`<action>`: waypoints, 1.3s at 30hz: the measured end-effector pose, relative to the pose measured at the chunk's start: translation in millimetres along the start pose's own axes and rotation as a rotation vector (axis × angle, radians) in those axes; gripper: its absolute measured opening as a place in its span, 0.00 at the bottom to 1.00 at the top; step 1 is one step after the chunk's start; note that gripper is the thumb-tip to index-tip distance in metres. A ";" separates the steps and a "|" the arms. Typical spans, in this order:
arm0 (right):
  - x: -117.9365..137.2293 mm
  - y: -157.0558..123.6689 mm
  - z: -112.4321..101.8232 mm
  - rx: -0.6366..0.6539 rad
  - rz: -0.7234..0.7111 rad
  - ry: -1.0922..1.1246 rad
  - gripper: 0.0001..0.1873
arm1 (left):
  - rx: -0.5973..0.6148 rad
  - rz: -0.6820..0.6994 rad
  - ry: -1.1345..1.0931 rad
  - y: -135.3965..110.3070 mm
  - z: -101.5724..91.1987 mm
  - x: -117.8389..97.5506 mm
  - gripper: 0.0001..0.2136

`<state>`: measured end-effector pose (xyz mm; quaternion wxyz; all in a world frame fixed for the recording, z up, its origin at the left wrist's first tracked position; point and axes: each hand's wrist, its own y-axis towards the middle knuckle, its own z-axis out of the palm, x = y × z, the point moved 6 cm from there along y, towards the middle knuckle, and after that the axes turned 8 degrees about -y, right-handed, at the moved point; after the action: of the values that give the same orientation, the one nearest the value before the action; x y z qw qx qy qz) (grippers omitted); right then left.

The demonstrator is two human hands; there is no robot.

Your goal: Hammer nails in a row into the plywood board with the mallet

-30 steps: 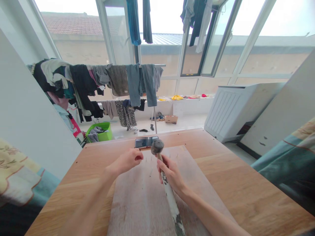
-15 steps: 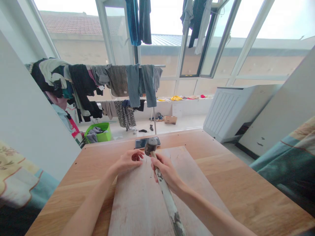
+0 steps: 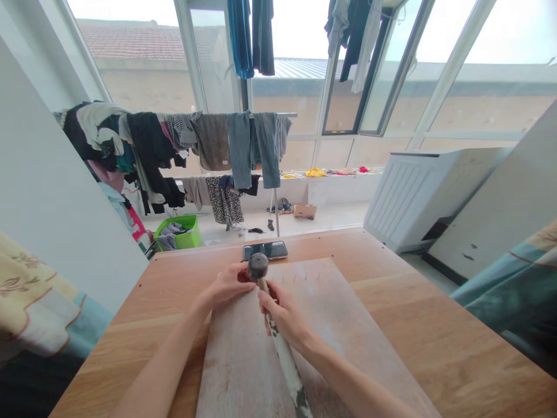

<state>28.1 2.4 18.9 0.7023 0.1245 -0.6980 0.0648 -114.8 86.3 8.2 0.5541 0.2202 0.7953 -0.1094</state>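
The mallet is in the right hand, whose fingers wrap the pale handle high up, close under the dark head. The head sits low over the far part of the grey board, just beside the left hand. That hand rests on the board's far left corner with fingertips pinched together at the head's side; whether they hold a nail is too small to tell, though thin dark marks that may be nails dot the board nearby.

The chief risk, on this view, is the closeness of head and left fingertips: a blow landing slightly left would catch them. A glancing hit could also bend or flick away whatever is pinched. The choked-up grip gives control but little swing, so a harder strike might make the long, stained handle twist in the palm.

The board lies loose on the table and could shift under a blow. The phone lies just beyond the board's far edge, near enough for a stray swing or a sliding board to reach it
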 end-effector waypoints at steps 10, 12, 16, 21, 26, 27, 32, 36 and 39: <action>2.3 0.6 0.5 -0.007 0.025 0.040 0.14 | 0.033 0.005 -0.043 0.0 -0.5 1.4 0.13; 6.6 2.1 -5.3 -0.027 0.025 0.079 0.14 | 0.036 -0.008 -0.001 -1.4 -3.4 -5.6 0.17; 16.5 5.5 -26.7 -0.153 0.008 0.163 0.15 | 0.002 -0.006 0.253 -7.9 -7.5 -36.4 0.13; 19.4 6.8 -51.8 -0.366 -0.028 0.213 0.16 | 0.209 0.096 0.618 -16.8 35.5 -73.9 0.09; 14.9 8.4 -57.4 -0.412 -0.004 0.260 0.17 | 0.307 0.108 0.978 -17.9 78.9 -74.5 0.11; 14.2 8.5 -57.2 -0.413 0.004 0.269 0.17 | 0.314 0.125 1.013 -18.2 83.2 -75.2 0.11; 16.0 7.5 -54.5 -0.399 0.010 0.295 0.17 | 0.317 0.181 0.937 -23.0 87.7 -82.2 0.18; 19.5 5.8 -53.1 -0.387 0.016 0.305 0.16 | 0.375 0.179 0.835 -25.2 93.3 -76.4 0.11; 21.2 4.9 -52.7 -0.384 0.014 0.309 0.16 | 0.363 0.168 0.849 -22.5 95.6 -71.8 0.10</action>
<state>78.0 19.4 40.7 0.8110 -0.0277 -0.5825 -0.0458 -25.0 10.1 38.8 0.1390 0.4025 0.8991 -0.1015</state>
